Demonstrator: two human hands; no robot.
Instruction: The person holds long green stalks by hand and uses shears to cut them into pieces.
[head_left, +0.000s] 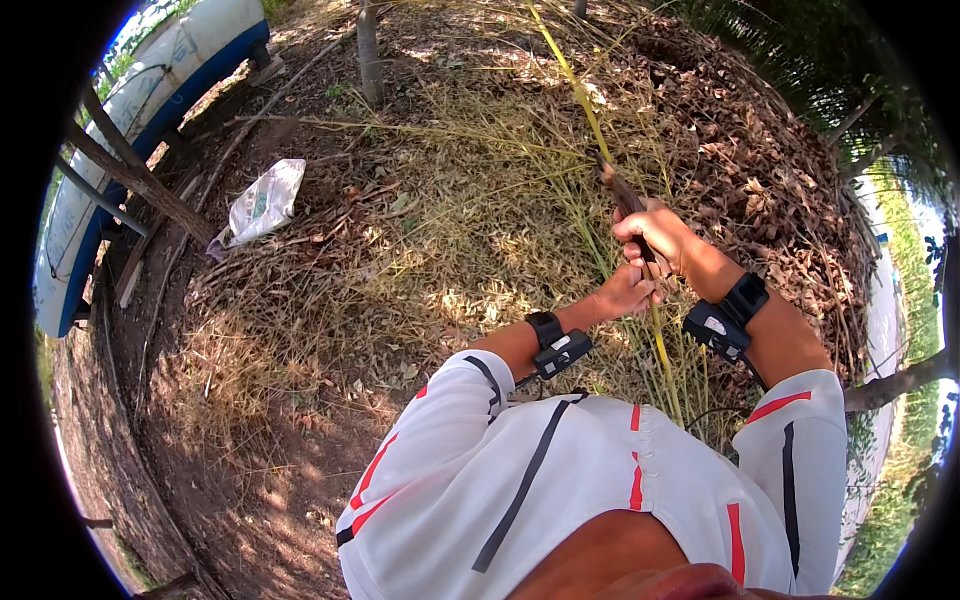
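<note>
My right hand (652, 231) is closed around a dark, slender tool or handle (624, 192) that lies along a long yellow-green stalk (576, 88). Just below it, my left hand (628, 289) grips the lower part, where the dark piece and the stalk run together. Which of the two each finger holds cannot be told. The stalk reaches from the top of the view down past my hands towards my shirt. Thin side branches (465, 136) spread to the left from near the dark piece's upper tip. More green stalks (577, 217) lie beside my hands.
Dry leaves (750, 187) and cut straw (262, 352) cover the ground. A white plastic sack (268, 201) lies at the left. Behind it are a leaning trunk (161, 191) and a white and blue boat hull (169, 79). A thin tree trunk (370, 56) stands at the top.
</note>
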